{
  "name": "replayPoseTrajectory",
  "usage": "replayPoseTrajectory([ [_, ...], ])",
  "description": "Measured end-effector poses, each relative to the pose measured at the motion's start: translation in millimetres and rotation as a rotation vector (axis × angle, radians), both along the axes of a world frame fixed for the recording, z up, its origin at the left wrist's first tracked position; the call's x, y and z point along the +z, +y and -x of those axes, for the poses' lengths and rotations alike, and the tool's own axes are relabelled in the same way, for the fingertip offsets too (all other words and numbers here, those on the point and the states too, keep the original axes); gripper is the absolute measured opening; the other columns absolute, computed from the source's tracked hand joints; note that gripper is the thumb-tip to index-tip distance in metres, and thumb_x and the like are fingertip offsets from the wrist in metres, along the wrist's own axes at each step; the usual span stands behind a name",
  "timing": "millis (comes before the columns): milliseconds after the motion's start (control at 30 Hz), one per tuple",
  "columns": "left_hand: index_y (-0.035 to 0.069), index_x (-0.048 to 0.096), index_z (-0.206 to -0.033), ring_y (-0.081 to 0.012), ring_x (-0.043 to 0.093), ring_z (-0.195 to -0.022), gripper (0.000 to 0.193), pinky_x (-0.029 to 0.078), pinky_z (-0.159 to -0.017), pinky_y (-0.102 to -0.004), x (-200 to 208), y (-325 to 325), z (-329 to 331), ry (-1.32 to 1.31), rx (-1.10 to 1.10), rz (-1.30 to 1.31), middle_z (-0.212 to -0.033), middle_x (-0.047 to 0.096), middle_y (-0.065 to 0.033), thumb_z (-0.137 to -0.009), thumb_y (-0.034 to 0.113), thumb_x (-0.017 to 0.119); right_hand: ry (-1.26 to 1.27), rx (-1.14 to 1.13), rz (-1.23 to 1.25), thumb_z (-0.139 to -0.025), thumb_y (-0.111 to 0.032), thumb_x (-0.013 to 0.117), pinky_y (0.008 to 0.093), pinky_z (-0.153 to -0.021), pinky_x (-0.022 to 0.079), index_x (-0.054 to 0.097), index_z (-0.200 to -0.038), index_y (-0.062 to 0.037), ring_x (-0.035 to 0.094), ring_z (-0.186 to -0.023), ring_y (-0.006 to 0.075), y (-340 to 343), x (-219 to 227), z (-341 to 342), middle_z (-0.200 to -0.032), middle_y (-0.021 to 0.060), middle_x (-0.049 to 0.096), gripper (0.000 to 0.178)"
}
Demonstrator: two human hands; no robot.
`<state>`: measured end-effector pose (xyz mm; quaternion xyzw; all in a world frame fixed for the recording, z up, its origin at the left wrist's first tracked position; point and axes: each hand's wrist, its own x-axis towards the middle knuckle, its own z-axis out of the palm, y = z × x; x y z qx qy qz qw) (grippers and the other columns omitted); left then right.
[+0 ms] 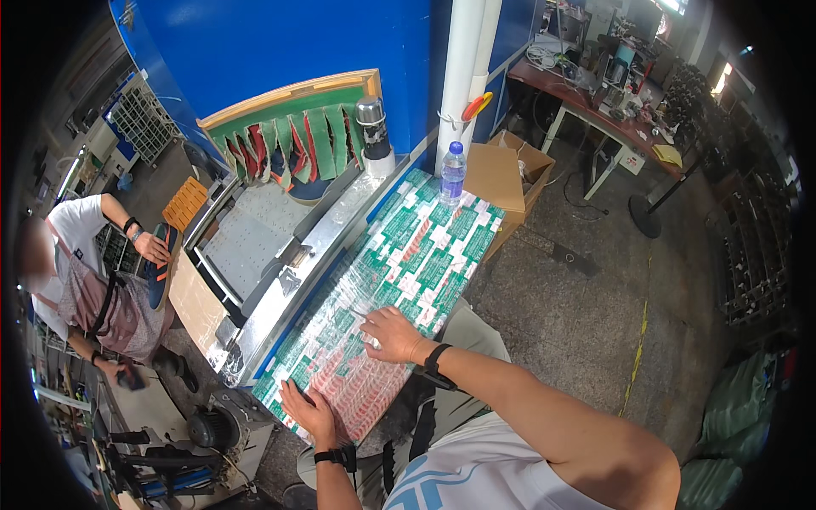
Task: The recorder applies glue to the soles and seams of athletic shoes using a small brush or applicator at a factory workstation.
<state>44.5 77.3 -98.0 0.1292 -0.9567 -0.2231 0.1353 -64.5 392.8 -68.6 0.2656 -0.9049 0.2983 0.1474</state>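
My left hand [308, 411] lies with its fingers spread on the near end of a long worktop [408, 263], which is covered in green, white and red printed sheets under clear film. My right hand [393, 337] rests farther along the same surface, its fingers curled in. Something small and pale shows under those fingers, but I cannot make out what it is. Left of the worktop runs a metal-edged conveyor [259, 229]. At its far end, a dark shoe [308, 190] shows partly below a curtain of green and red strips [293, 144].
A bottle [453, 174] with a blue cap stands at the worktop's far end, beside a cardboard box [497, 178]. A dark flask [371, 127] stands by the curtain. Across the conveyor, a co-worker's hand [152, 248] holds a dark sneaker [159, 276]. A cluttered desk [586, 98] is at back right.
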Motion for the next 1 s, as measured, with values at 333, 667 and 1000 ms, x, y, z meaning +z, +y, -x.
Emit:
replayPoseTrajectory([
  [333, 0.0, 0.047, -0.167, -0.0444, 0.029, -0.168, 0.063, 0.014, -0.138, -0.0623, -4.7, -2.4, 1.5, 0.035, -0.012, 0.017, -0.178, 0.04, -0.0228, -0.111, 0.025, 0.059, -0.044, -0.006, -0.033, -0.092, -0.036, 0.078, 0.0504, -0.113, 0.044, 0.073, -0.128, -0.0081, 0.062, -0.124, 0.0364, 0.1, 2.1, -0.1, -0.129, 0.0163, 0.066, 0.046],
  [667, 0.0, 0.047, -0.168, -0.0429, 0.027, -0.169, 0.063, 0.012, -0.138, -0.0624, -4.8, 0.4, 1.7, 0.018, -0.023, -0.005, -0.18, 0.038, -0.022, -0.112, 0.026, 0.058, -0.027, -0.014, -0.027, -0.092, -0.037, 0.078, 0.049, -0.112, 0.045, 0.074, -0.123, -0.007, 0.063, -0.123, 0.035, 3.1, 1.8, -1.5, -0.128, 0.0158, 0.067, 0.044],
  [1000, -0.001, 0.053, -0.162, -0.0474, 0.036, -0.164, 0.064, 0.017, -0.136, -0.0637, -7.6, 2.5, 6.8, 0.109, -0.032, -0.002, -0.174, 0.046, -0.0252, -0.103, 0.021, 0.065, -0.027, -0.06, -0.042, -0.093, -0.036, 0.078, 0.0536, -0.119, 0.041, 0.073, -0.132, -0.0032, 0.06, -0.13, 0.0404, 2.5, 4.5, 2.4, -0.137, 0.0206, 0.068, 0.051],
])
